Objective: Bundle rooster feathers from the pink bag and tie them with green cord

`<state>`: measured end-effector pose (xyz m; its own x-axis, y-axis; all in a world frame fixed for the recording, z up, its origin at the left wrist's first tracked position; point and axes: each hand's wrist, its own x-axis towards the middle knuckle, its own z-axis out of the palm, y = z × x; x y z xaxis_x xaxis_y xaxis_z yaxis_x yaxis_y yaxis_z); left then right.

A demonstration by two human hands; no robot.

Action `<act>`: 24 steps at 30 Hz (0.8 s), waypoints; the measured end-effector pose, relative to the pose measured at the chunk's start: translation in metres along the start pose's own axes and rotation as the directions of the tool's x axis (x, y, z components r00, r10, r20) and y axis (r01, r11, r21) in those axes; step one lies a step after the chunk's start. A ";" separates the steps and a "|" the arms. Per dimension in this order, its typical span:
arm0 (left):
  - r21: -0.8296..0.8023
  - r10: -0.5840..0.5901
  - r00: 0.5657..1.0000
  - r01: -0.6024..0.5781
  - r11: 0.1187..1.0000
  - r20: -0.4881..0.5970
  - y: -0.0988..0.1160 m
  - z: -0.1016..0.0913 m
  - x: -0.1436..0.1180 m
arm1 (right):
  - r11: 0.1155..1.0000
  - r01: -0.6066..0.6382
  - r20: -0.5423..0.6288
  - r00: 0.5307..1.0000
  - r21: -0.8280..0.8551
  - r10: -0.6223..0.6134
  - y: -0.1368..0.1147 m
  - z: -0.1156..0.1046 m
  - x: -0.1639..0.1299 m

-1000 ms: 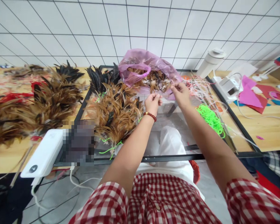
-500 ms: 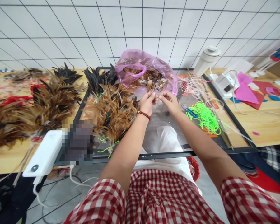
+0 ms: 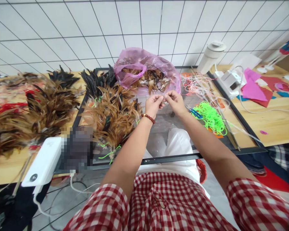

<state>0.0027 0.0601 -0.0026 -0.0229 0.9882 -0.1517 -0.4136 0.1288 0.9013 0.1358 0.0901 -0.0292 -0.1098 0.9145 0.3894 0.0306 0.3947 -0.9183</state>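
Note:
My left hand [image 3: 154, 105] and my right hand [image 3: 175, 101] meet fingertip to fingertip above the glass tabletop. Both are closed in a pinch; whatever lies between the fingertips is too small to make out. A beaded bracelet [image 3: 148, 118] circles my left wrist. Just beyond the hands, a pink plastic bag [image 3: 166, 61] lies open with brown feathers [image 3: 152, 78] inside. Left of my left hand spreads a heap of brown feathers [image 3: 118, 112], with black feathers [image 3: 98, 81] behind it. Beside my right forearm lie bright green cords [image 3: 210, 118] and blue-handled snips [image 3: 195, 113].
More feathers [image 3: 45, 112] cover the wooden table at left. A white power bank [image 3: 43, 163] sits near the front edge. At right stand a white bottle [image 3: 212, 57] and a power strip [image 3: 227, 85], near pink and red felt pieces [image 3: 254, 91]. A black frame [image 3: 173, 159] edges the glass.
The view has shifted slightly. My right hand has come closer to my left, so the fingertips now meet where a small gap showed before.

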 end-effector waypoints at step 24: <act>0.121 0.021 1.000 -0.023 0.992 0.015 -0.004 0.001 -0.001 | 0.968 0.174 0.175 0.974 -0.180 -0.142 -0.002 -0.009 0.007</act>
<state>0.0051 0.0592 -0.0055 -0.0183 0.9918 -0.1266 -0.3002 0.1153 0.9469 0.1435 0.0965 -0.0236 -0.2849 0.8193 0.4976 0.1894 0.5570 -0.8086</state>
